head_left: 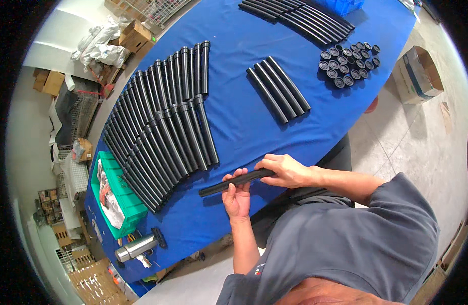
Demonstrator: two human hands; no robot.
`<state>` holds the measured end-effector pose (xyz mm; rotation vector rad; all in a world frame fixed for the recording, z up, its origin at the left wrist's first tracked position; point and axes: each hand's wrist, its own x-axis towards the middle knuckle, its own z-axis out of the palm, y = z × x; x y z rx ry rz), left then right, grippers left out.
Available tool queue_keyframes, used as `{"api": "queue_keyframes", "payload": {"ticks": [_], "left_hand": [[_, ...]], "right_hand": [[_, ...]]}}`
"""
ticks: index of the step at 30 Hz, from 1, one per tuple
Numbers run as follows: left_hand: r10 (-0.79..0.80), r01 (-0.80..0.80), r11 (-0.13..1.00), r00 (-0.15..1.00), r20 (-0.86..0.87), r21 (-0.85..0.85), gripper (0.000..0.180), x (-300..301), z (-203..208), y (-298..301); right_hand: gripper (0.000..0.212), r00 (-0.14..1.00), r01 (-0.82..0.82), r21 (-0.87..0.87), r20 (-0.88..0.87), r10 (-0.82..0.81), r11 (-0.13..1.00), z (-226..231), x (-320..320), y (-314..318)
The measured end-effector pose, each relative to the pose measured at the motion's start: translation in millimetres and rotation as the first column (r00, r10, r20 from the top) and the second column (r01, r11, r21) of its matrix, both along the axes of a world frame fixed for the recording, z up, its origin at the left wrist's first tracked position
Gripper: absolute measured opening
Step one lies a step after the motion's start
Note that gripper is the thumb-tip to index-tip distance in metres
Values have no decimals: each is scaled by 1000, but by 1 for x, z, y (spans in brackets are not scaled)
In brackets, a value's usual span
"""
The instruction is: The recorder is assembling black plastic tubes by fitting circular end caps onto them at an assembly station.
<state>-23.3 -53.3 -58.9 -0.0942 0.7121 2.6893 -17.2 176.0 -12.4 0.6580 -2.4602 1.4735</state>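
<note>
A black tube (216, 189) lies across both hands, above the near edge of the table. My left hand (237, 201) is closed on its middle, thumb on the near side and fingers on the far side. My right hand (287, 171) is wrapped round the tube's right end and hides it, so I cannot tell if a cap sits there. Beyond my hands, several plain black tubes (279, 90) lie side by side. Farther right is a cluster of round black caps (347, 65). On the left, many black tubes with collared ends (163, 127) lie in two overlapping rows.
A blue cloth (229, 137) covers the table. At its left edge stand a green crate (135, 216) with white and red items and a silver flask (136, 248). More black tubes (305, 20) and a blue bin (343, 6) are at the far end. A cardboard box (416, 76) stands on the floor.
</note>
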Motion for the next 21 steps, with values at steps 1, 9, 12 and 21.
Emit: {"api": "queue_keyframes", "payload": {"ticks": [1, 9, 12, 21], "left_hand": [[1, -1, 1000, 1000, -6, 6, 28, 0, 1, 1], [29, -28, 999, 999, -20, 19, 27, 1, 7, -1], [88, -88, 996, 996, 11, 10, 28, 6, 4, -14], [338, -332, 927, 941, 1, -176, 29, 20, 27, -47]], "right_hand": [[39, 1000, -9, -5, -2, 9, 1000, 0, 1, 2], [30, 751, -88, -344, 593, 288, 935, 2, -28, 9], [29, 674, -220, -399, 597, 435, 890, 8, -64, 3], [32, 653, -553, -389, 348, 673, 737, -18, -103, -41]]}}
